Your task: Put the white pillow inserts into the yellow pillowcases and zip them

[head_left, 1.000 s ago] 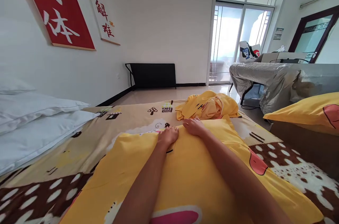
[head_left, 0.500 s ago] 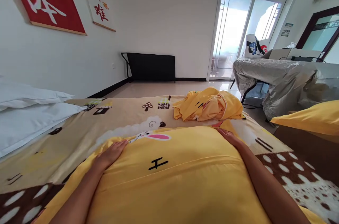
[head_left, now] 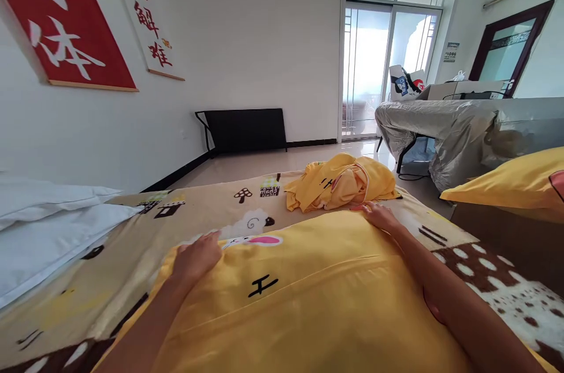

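A plump yellow pillow (head_left: 308, 302) with a printed rabbit face, a pink ear and black marks lies in front of me on the patterned blanket. A seam runs across its upper side. My left hand (head_left: 198, 256) is closed over the pillow's far left corner, its fingertips hidden past the edge. At the far right corner, my right hand (head_left: 379, 218) holds the edge with its fingers bent over the rim. Just beyond that hand lies a crumpled yellow cloth (head_left: 343, 182).
White pillows (head_left: 48, 232) are stacked on the left of the blanket (head_left: 185, 202). Another yellow pillow (head_left: 506, 179) rests on a brown surface at right. Behind it stands a table under a silvery cover (head_left: 462, 132). A black folded panel (head_left: 247, 129) leans by the far wall.
My view has tilted upward and turned slightly right. Both hands have gone from lying flatter on the pillow to curling over its far corners. The crumpled cloth stays in place.
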Available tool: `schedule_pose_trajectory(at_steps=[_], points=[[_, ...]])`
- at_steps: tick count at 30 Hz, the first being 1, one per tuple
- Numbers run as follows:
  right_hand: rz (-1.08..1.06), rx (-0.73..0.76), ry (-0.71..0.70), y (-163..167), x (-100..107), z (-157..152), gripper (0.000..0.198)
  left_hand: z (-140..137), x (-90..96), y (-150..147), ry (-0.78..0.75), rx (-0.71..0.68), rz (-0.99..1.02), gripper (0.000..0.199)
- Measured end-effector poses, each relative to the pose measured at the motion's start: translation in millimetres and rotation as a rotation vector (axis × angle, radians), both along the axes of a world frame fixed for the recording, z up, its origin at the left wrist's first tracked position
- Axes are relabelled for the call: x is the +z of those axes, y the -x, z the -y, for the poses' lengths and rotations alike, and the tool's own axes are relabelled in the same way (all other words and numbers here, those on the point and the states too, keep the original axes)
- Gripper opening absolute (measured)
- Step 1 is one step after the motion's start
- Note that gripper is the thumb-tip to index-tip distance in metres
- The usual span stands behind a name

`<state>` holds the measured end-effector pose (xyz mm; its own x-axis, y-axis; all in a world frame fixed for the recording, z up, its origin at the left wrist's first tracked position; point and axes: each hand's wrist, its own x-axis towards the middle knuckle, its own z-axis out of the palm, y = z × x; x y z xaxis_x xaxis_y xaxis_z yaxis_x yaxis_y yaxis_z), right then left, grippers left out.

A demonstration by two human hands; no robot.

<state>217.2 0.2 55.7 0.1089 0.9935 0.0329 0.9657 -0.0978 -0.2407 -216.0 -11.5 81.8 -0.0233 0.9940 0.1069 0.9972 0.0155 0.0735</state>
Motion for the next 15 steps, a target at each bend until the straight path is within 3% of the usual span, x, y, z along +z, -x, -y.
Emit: schedule_pose_trajectory(at_steps=[3,5,7,10,15], points=[[0.038,0.197,-0.044,61.1,26.7,3.6,0.038,-6.0,6.0,-80.9,0.044,-0.192,0.046,0.047],[0.055,0.324,-0.044,101.1,28.0,6.6,0.034,-6.8,-4.1,-129.4,0.081,-0.316,0.081,0.046],[0.065,0.406,-0.022,127.2,19.8,10.7,0.032,-3.9,-18.7,-158.3,0.128,-0.401,0.104,0.045],[0.048,0.458,-0.013,131.6,4.8,14.8,0.036,0.3,-34.4,-156.9,0.161,-0.440,0.113,0.049],[-0.066,0.484,0.021,84.1,-0.8,2.5,0.040,-8.4,-37.9,-90.5,0.191,-0.319,0.095,0.059]])
